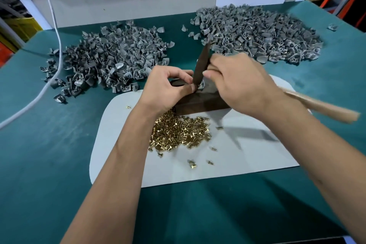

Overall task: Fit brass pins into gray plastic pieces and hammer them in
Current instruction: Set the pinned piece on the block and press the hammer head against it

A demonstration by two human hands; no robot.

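Bright even overhead light, soft shadows on the white mat (247,156), motion-blurred hammer handle (320,106), wide-angle bending at edges

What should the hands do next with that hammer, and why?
Probably bring the hammer down for a tap. The right hand grips its wooden handle with the dark head right over the dark block, where the left hand pinches a gray piece in place. Whether the pin is in is hidden.

Gray plastic pieces (111,55), brass-gold pins (178,132), teal table cover (49,144), white mat (247,154).
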